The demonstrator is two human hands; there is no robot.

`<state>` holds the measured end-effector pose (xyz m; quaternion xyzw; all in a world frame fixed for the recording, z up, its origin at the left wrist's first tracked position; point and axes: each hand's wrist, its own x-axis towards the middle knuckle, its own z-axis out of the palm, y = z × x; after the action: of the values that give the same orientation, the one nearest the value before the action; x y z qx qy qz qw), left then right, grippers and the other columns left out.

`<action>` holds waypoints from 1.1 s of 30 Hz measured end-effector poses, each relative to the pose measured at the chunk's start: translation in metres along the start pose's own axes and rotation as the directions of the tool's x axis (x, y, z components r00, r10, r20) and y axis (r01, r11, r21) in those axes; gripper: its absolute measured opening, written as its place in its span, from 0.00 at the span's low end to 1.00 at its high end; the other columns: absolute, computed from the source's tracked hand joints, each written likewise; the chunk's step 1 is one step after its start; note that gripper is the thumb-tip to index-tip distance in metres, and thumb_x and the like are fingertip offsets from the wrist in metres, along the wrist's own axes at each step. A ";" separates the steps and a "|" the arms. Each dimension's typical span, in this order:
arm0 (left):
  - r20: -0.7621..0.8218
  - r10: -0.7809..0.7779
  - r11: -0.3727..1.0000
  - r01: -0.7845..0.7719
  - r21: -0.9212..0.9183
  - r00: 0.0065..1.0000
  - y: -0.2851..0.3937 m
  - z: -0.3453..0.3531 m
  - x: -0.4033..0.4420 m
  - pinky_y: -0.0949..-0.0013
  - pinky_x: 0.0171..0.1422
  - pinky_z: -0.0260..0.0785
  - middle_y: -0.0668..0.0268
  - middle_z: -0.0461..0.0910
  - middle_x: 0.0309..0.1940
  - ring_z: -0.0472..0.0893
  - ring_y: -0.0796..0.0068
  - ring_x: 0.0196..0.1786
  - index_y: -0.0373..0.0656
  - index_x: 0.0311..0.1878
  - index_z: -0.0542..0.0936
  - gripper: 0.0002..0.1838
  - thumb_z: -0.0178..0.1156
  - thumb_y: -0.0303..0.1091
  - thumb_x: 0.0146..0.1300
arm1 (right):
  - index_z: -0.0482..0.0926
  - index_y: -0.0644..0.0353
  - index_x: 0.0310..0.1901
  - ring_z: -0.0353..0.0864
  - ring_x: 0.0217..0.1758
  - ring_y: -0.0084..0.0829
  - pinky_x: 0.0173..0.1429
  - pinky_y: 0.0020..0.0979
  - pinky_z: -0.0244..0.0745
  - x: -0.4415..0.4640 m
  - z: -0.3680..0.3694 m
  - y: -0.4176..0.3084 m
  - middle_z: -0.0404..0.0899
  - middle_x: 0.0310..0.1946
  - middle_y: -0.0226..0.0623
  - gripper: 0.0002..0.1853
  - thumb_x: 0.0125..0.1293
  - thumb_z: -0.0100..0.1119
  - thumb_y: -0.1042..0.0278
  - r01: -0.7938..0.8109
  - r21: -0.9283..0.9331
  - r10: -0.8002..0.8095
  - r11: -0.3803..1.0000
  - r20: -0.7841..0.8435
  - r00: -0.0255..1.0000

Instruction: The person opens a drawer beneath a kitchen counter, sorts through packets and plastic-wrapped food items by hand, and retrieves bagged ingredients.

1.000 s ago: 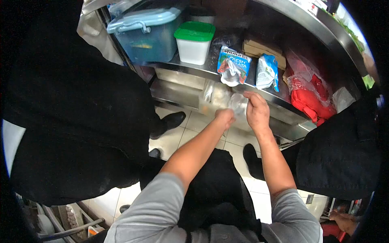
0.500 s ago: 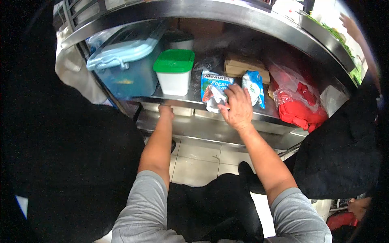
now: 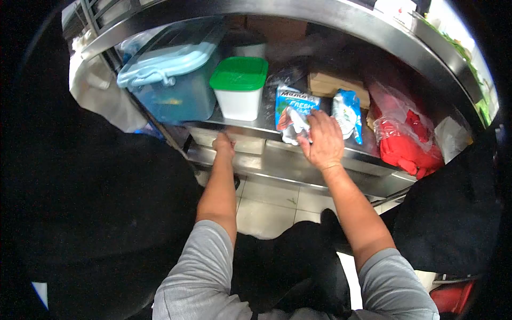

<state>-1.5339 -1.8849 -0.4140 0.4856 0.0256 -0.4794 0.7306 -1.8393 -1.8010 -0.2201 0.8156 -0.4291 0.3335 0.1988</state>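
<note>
My right hand (image 3: 326, 141) is at the front of the steel shelf, its thumb and outstretched fingers around the lower right side of a blue-and-white packet (image 3: 296, 104) printed "Mama's Fresh". Part of that packet is crumpled and silvery. A second blue-and-white packet (image 3: 346, 114) stands just right of the fingers. Lower and to the left, my left hand (image 3: 224, 145) is closed just under the shelf's front edge; whatever it grips is hidden. Above it stands a white tub with a green lid (image 3: 238, 74).
A blue lidded bin (image 3: 173, 98) fills the shelf's left end. Brown cardboard (image 3: 338, 88) lies behind the packets. Farther right are a red bundle in clear plastic (image 3: 408, 146) and a white bag (image 3: 452, 138). The steel counter edge (image 3: 256, 13) overhangs the shelf. Dark clothing borders both sides.
The whole view has shifted, so the shelf and its contents appear farther right. My right hand stays at the packet. My left hand stays just under the shelf edge.
</note>
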 end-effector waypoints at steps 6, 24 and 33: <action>0.042 0.018 0.999 -0.019 0.036 0.999 0.007 -0.049 -0.047 0.64 0.31 0.66 0.60 0.67 0.32 0.70 0.69 0.30 0.33 0.50 0.63 0.24 0.57 0.31 0.52 | 0.74 0.58 0.52 0.69 0.62 0.40 0.67 0.45 0.60 -0.001 0.001 -0.001 0.73 0.55 0.41 0.28 0.56 0.57 0.45 0.010 -0.013 -0.011 1.000 -0.057 0.998; 0.118 0.011 0.999 -0.007 -0.034 0.993 0.005 -0.119 -0.128 0.66 0.34 0.68 0.58 0.71 0.40 0.72 0.69 0.36 0.38 0.45 0.65 0.18 0.55 0.29 0.51 | 0.73 0.58 0.52 0.69 0.61 0.41 0.68 0.45 0.59 -0.002 0.000 -0.002 0.72 0.56 0.40 0.26 0.58 0.56 0.48 0.022 -0.021 -0.023 1.000 -0.076 0.997; 0.115 0.039 0.993 -0.026 -0.119 0.993 0.012 -0.107 -0.147 0.64 0.42 0.70 0.58 0.71 0.44 0.73 0.67 0.42 0.34 0.53 0.67 0.21 0.52 0.27 0.54 | 0.73 0.57 0.52 0.70 0.61 0.38 0.68 0.45 0.59 -0.002 0.002 -0.002 0.73 0.56 0.39 0.27 0.56 0.58 0.47 -0.002 -0.037 -0.001 0.999 -0.074 0.997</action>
<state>-1.5590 -1.7057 -0.3883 0.4132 0.0027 -0.4928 0.7657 -1.8379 -1.7999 -0.2234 0.7987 -0.4277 0.3556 0.2294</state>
